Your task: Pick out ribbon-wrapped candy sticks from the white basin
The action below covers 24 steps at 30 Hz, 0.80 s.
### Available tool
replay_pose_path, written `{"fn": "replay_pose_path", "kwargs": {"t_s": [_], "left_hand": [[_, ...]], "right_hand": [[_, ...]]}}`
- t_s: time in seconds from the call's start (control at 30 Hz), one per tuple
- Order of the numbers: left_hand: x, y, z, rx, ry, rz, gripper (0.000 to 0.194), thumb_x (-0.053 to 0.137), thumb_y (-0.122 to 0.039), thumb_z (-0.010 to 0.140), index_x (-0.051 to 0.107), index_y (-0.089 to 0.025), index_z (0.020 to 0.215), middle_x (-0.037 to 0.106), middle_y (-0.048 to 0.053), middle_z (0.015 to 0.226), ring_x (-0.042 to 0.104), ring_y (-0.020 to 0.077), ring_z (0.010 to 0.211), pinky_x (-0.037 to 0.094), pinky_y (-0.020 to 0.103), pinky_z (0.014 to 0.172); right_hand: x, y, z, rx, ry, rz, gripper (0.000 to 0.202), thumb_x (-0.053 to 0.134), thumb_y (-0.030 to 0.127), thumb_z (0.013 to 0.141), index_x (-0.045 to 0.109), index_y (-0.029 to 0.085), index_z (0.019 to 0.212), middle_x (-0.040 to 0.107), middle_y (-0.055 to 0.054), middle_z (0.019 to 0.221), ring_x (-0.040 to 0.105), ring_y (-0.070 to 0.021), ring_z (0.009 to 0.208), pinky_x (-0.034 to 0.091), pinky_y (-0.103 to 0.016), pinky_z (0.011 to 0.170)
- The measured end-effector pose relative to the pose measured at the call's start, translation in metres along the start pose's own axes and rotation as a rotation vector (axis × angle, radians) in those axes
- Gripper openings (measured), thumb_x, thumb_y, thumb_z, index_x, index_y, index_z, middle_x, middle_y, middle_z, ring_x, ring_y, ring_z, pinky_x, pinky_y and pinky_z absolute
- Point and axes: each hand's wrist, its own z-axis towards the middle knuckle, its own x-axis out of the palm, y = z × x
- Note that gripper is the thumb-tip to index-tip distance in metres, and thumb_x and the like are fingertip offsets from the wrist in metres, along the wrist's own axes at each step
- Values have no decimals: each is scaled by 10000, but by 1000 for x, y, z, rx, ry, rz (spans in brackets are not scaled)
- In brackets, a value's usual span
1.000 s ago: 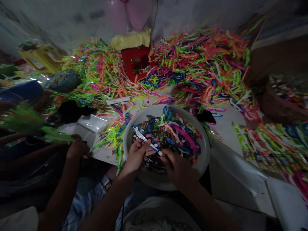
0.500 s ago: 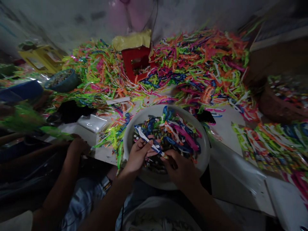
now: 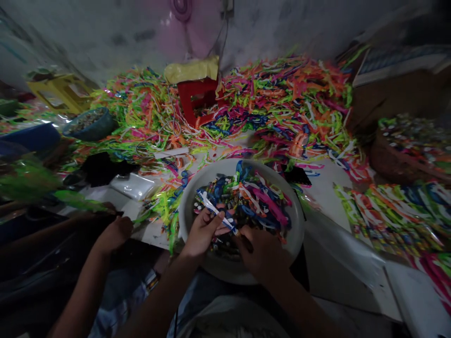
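Over a wide white basin (image 3: 297, 234), my left hand (image 3: 202, 230) pinches a blue-and-white plastic strip (image 3: 215, 209) between thumb and fingers. The strip slants from upper left down to the right. At its lower end, the fingertips of my right hand (image 3: 262, 251) are closed on it, beside a small pale tip that is too dim to make out. Beneath both hands the basin holds many small dark beadlike pieces (image 3: 229, 251) and several coloured plastic strips (image 3: 269, 202) in pink, blue, orange and white.
Behind the basin, bright strips are heaped (image 3: 292, 94) around a red stool (image 3: 197, 101). Strips lie in a row (image 3: 398, 211) at right, below a brown basket (image 3: 387, 155) of small pieces. At left are a blue bowl (image 3: 91, 126) and a co-worker's hand (image 3: 114, 234).
The view has shifted slightly, with the wall showing more. My hands keep hold of the same strip, the right fingers closer in on its lower end. The co-worker's hand has moved a little.
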Motion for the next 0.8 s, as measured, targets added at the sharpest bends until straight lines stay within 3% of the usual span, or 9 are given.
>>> {"fn": "replay_pose_path", "kwargs": {"t_s": [0.2, 0.33, 0.43, 0.5, 0.6, 0.67, 0.73, 0.8], "left_hand": [[3, -3, -5, 36, 23, 0, 423, 735, -369, 674, 543, -161, 988, 714, 78, 946, 675, 222, 870, 530, 326, 757], [8, -2, -11, 56, 163, 91, 396, 705, -395, 702, 569, -165, 995, 715, 63, 937, 657, 217, 901, 503, 319, 787], [13, -2, -13, 64, 243, 203, 422, 693, -440, 695, 616, -154, 996, 713, 76, 926, 647, 239, 905, 496, 352, 811], [9, -12, -17, 72, 253, 240, 438, 709, -446, 670, 634, -162, 994, 715, 74, 877, 642, 255, 911, 504, 361, 792], [-22, -51, -31, 127, 161, 300, 403, 709, -445, 669, 645, -219, 996, 704, 33, 739, 648, 247, 872, 520, 344, 713], [-52, -84, -43, 243, -57, 507, 376, 664, -504, 692, 655, -258, 976, 683, 17, 645, 662, 233, 771, 525, 340, 620], [-77, -107, -48, 288, -138, 546, 435, 619, -559, 704, 634, -266, 1026, 652, 6, 583, 665, 237, 714, 516, 355, 568], [-87, -112, -41, 300, -240, 705, 446, 598, -559, 719, 605, -308, 1087, 672, 12, 621, 658, 219, 698, 520, 338, 566]], "right_hand": [[2, -10, 3, 56, 127, 405, 290, 446, 454, 885, 552, 185, 870, 531, 22, 633, 510, -124, 591, 326, -207, 551], [-1, -14, 5, 95, 190, 614, 300, 448, 406, 885, 584, 185, 1038, 628, -21, 859, 575, -158, 795, 418, -240, 702], [-1, -17, 5, 118, 275, 748, 318, 486, 425, 862, 649, 166, 947, 658, -41, 875, 600, -186, 828, 450, -261, 725], [0, -20, 3, 148, 258, 752, 338, 513, 451, 837, 678, 159, 880, 671, -50, 811, 613, -197, 771, 464, -264, 679], [3, -21, 1, 185, 161, 641, 361, 546, 477, 803, 699, 162, 893, 681, -68, 789, 622, -225, 755, 472, -288, 662], [4, -20, 2, 180, 179, 597, 366, 566, 489, 790, 709, 162, 870, 683, -72, 789, 625, -237, 765, 476, -303, 681], [4, -17, 3, 132, 224, 573, 388, 600, 496, 774, 696, 172, 966, 682, -77, 928, 617, -244, 882, 469, -318, 783], [3, -12, 4, 93, 212, 487, 475, 624, 492, 768, 625, 189, 1134, 626, -83, 1119, 563, -244, 1038, 420, -335, 905]]}}
